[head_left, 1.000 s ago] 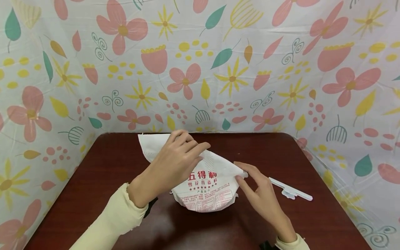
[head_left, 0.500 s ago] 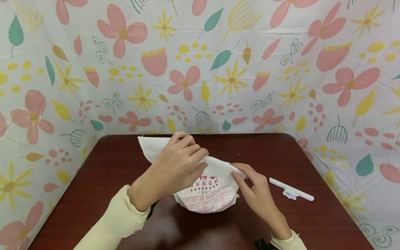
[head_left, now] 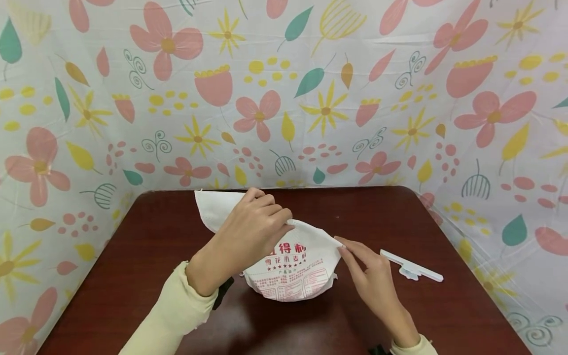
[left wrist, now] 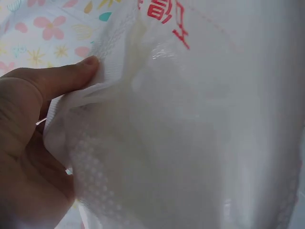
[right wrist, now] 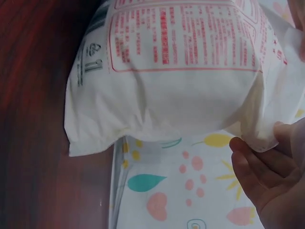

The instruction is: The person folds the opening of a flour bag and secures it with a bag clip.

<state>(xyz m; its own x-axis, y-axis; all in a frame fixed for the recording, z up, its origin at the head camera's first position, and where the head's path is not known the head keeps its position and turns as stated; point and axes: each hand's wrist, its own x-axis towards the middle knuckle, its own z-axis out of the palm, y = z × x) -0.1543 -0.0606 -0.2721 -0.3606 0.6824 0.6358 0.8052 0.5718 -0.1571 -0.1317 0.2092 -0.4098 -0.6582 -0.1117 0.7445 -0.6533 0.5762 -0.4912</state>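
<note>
A white flour bag (head_left: 290, 268) with red print stands on the dark red table (head_left: 133, 256); its empty upper part is folded back toward the far edge. My left hand (head_left: 255, 227) grips the folded top of the bag (left wrist: 190, 119), thumb (left wrist: 62, 78) pressed into the paper. My right hand (head_left: 361, 268) pinches the fold's right corner; the right wrist view shows its fingertips (right wrist: 250, 160) on the edge of the bag (right wrist: 181, 86).
A white sealing clip (head_left: 411, 266) lies on the table to the right of the bag. Flower-print cloth (head_left: 284, 93) walls the table on the back and both sides.
The left hand has curled tighter on the fold and drawn it slightly back. The right hand's fingers shifted a little along the bag's right corner. The bag stays in place.
</note>
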